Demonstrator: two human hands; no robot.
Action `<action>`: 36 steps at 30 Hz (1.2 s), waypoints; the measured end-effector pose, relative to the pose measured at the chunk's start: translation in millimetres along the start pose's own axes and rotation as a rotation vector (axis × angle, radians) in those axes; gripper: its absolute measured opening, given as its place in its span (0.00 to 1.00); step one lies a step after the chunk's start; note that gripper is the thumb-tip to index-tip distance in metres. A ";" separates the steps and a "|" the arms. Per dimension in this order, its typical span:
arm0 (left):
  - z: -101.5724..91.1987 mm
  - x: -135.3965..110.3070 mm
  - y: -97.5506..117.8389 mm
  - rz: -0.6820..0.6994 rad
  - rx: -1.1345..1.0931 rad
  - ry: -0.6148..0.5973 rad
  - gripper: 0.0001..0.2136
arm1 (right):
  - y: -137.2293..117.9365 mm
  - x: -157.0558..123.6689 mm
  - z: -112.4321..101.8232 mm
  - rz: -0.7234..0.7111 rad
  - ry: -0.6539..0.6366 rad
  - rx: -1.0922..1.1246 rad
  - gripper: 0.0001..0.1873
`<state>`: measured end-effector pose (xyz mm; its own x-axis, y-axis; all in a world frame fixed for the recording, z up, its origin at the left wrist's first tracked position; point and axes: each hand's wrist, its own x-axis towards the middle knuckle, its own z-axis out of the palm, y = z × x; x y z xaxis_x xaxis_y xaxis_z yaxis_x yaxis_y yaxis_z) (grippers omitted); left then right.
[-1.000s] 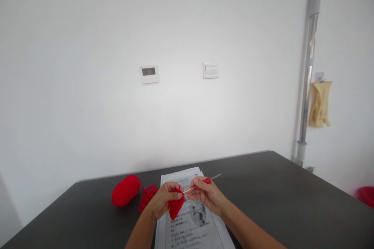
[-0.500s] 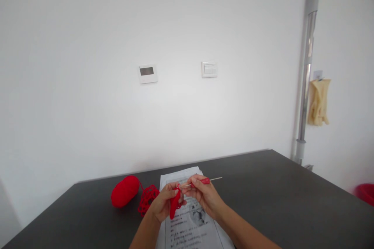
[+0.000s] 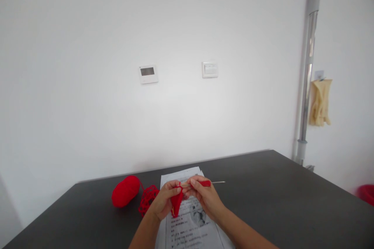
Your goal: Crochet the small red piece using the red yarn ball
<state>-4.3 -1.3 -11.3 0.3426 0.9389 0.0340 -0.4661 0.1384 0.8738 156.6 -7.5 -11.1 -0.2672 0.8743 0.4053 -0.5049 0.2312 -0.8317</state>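
Observation:
Between the fingers of my left hand (image 3: pixel 164 201) is a small red crochet piece (image 3: pixel 176 204), its lower part hanging below the thumb. My right hand (image 3: pixel 207 196) grips a crochet hook (image 3: pixel 206 183) by its red handle; a thin metal end sticks out to the right. The hook's other end points at the top of the piece, where a strand of red yarn shows. Both hands are close together, above printed sheets. Left of them lie a red openwork crochet piece (image 3: pixel 145 201) and a ball of red yarn (image 3: pixel 126 191), joined by a strand.
Printed paper sheets (image 3: pixel 189 237) lie under my hands on the dark table (image 3: pixel 263 194). Behind it rises a white wall with a thermostat (image 3: pixel 148 74) and a switch (image 3: pixel 209 69). At right are a metal pipe (image 3: pixel 308 81), hanging yellow gloves (image 3: pixel 320 103) and a red object (image 3: pixel 366 193).
The hook has turned slightly and shifted a little to the right with my right hand. The crochet piece in my left hand has swung, showing more of its flat side.

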 end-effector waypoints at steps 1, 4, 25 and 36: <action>0.9 0.4 -0.4 -0.007 0.004 0.001 0.11 | -0.3 -0.4 -0.7 -0.038 -0.001 -0.064 0.16; 1.5 1.6 -1.8 -0.031 0.016 0.016 0.12 | -2.7 -2.3 -5.0 -0.169 -0.023 -0.280 0.11; 15.6 5.1 -2.2 -0.032 0.053 0.061 0.18 | -6.0 1.3 -24.6 -0.518 -0.235 -0.900 0.10; 5.8 9.6 -8.1 -0.031 0.082 0.103 0.19 | -2.9 1.2 -27.5 -0.422 -0.180 -0.874 0.10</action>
<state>7.5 4.7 -15.2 0.2683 0.9625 -0.0395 -0.3867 0.1452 0.9107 180.4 4.6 -18.7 -0.3626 0.5862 0.7245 0.1770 0.8066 -0.5640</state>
